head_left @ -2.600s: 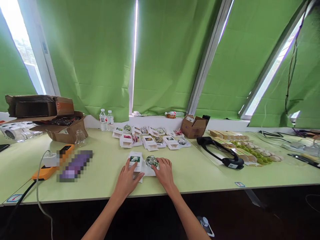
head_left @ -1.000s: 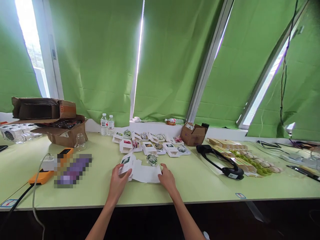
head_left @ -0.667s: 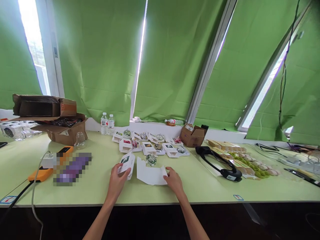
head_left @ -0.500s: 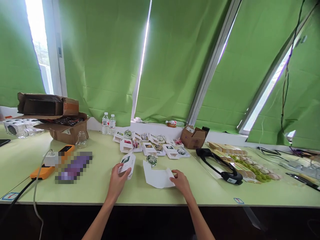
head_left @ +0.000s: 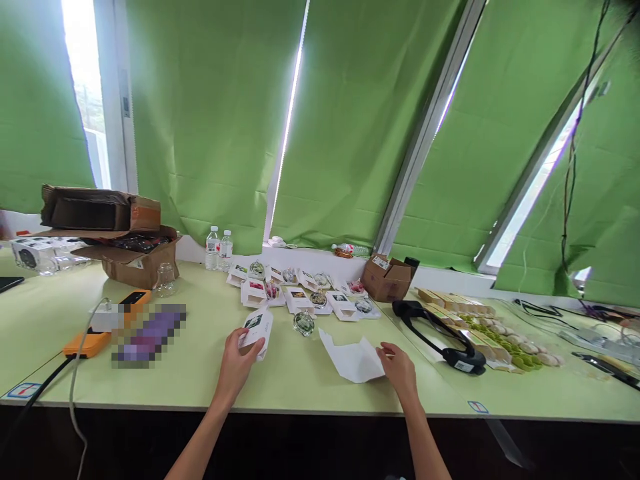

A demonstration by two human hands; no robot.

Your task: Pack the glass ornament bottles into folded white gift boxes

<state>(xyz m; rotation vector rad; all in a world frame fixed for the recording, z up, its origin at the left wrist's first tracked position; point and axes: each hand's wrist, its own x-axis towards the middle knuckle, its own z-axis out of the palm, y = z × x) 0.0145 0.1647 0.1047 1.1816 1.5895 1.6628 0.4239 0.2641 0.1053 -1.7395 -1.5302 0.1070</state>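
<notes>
My left hand (head_left: 236, 363) grips a small white cardboard box (head_left: 259, 328) with a dark picture on its front, thumb on one side and fingers on the other. At its right edge, a creased white sheet of paper (head_left: 353, 359) with a notch in its top side is pinched in the fingers of my right hand (head_left: 399, 373). Between the hands, a little farther back, a round clear glass ornament (head_left: 303, 323) with greenish contents lies on the table. Behind it are rows of white picture boxes (head_left: 300, 300), with similar round ornaments (head_left: 363, 305) beside them.
A black headset-like device (head_left: 443, 337) lies to the right, near pale boxes and a green tray (head_left: 520, 357) of round items. Cardboard boxes (head_left: 135, 267), a glass jar (head_left: 165, 280), water bottles (head_left: 213, 248) and an orange power strip (head_left: 87, 343) stand left. An open carton (head_left: 387, 279) is at the back.
My right hand has moved right with the white sheet, away from the glass ornament. My left hand and its box have hardly moved.
</notes>
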